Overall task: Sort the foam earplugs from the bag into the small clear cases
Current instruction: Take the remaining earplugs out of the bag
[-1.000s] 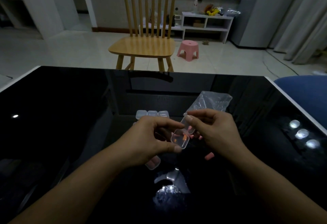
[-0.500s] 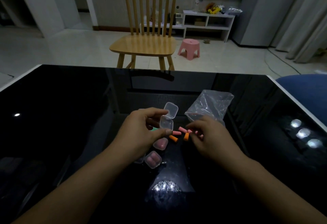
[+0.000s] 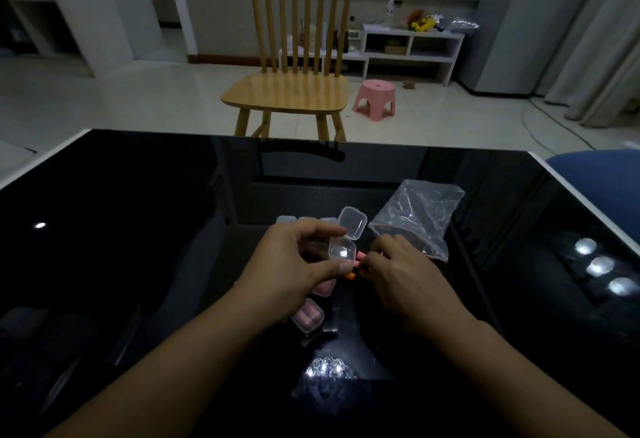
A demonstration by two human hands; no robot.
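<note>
Closed clear case (image 3: 307, 316) with pink earplugs inside sits on the black glass table (image 3: 121, 229), just nearer than the left thumb; a second filled case (image 3: 323, 288) is half hidden under that thumb. Left hand (image 3: 294, 264) pinches an open, empty clear case (image 3: 342, 250) between thumb and forefinger, hinged lid (image 3: 352, 223) flipped up on the far side. Right hand (image 3: 398, 275) has fingers curled down onto loose earplugs: an orange one (image 3: 350, 276) at its fingertips, a pink one (image 3: 360, 255) just beyond (can't tell if it actually grips one). Clear zip bag (image 3: 415, 219) lies beyond the right fingers, touching them. A row of closed cases (image 3: 304, 220) sits just past the left fingers. Further out: wooden chair (image 3: 287, 91), pink stool (image 3: 374, 98).
</note>
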